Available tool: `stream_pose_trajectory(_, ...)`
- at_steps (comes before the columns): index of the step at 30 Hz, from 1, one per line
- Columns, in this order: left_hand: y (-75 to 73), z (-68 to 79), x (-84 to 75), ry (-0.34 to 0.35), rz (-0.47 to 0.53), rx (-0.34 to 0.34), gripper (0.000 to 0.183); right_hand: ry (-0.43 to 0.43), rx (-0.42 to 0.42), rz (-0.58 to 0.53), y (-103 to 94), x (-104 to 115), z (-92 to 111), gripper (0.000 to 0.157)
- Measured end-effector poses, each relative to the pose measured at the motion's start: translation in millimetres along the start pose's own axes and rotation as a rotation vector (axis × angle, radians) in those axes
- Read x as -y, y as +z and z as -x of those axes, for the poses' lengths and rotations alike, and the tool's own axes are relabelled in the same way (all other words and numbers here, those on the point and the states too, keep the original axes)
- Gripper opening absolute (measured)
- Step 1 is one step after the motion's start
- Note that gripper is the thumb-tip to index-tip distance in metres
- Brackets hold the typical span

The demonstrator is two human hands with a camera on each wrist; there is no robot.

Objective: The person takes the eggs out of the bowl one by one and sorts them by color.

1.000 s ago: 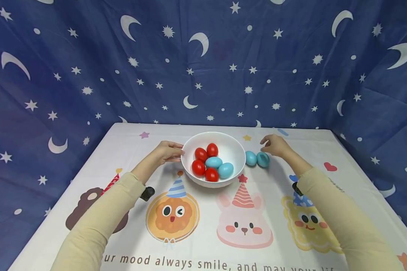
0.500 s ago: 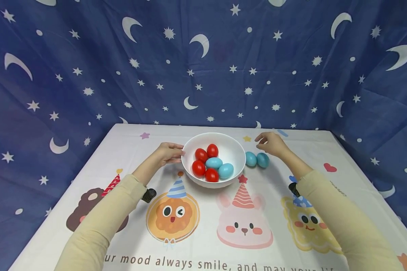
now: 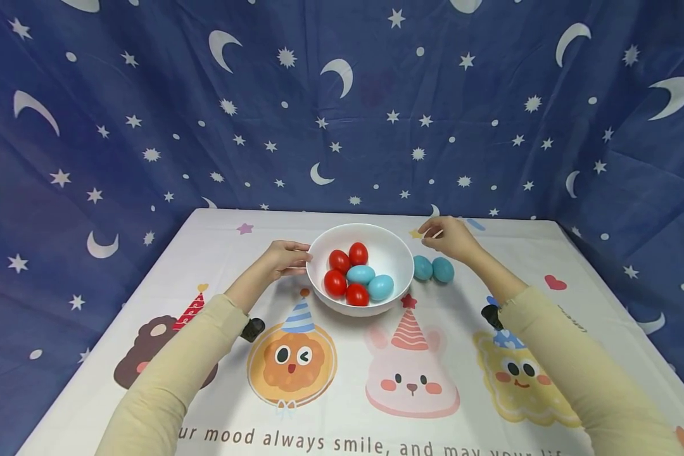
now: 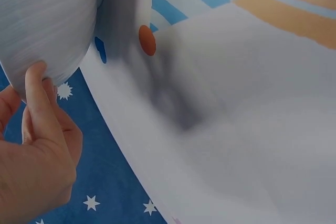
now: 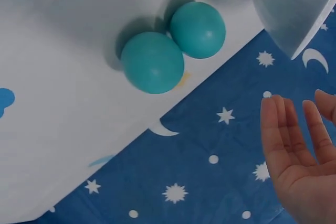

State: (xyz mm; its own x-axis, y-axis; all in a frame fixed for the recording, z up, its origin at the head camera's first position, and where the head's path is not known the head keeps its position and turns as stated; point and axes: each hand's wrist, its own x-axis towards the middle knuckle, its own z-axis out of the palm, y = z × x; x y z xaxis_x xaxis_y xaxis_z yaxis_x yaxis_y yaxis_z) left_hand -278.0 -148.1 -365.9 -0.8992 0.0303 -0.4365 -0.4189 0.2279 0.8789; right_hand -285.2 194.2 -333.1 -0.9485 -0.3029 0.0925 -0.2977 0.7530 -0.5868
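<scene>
A white bowl [image 3: 396, 253] stands on the table, with several red eggs [image 3: 335, 283] and two light blue eggs [image 3: 380, 287] inside. My left hand [image 3: 285, 258] pinches the bowl's left rim; the left wrist view shows the fingertips [image 4: 35, 69] against its outer wall. Two more blue eggs [image 3: 443, 270] lie side by side just right of the bowl, rounded and close together in the right wrist view. Beyond them my right hand [image 3: 449, 238] is raised with loosely bent fingers and holds nothing. Its palm [image 5: 307, 187] shows bare near the bowl's edge.
A white cloth [image 3: 342, 380] printed with cartoon cakes, a rabbit and lettering covers the table. Behind it hangs a dark blue curtain [image 3: 376, 145] with moons and stars. A small black device [image 3: 253, 329] sits at the left wrist, and another black device [image 3: 492, 316] at the right.
My right hand has moved left and slightly away, from over the right blue egg toward the bowl's far right side. The left hand, bowl and eggs stay in place.
</scene>
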Motion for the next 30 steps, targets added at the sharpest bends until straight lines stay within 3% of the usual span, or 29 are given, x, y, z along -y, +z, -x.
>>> stream_pose_trajectory(9, -0.8, -0.4, 0.5, 0.006, 0.002, -0.01, 0.045, -0.076, 0.037, 0.023, 6.0, 17.7, 1.4, 0.021)
stream_pose_trajectory(18, 0.1, -3.6, 2.1, 0.001, 0.009, -0.005, 0.045, -0.14, 0.176, 0.123, 15.0, 40.3, 2.0, 0.02)
stream_pose_trajectory(30, 0.0, -0.8, 1.3, 0.013, 0.028, -0.001, 0.045, -0.2, 0.219, 0.171, 29.9, 64.0, 2.3, 0.017)
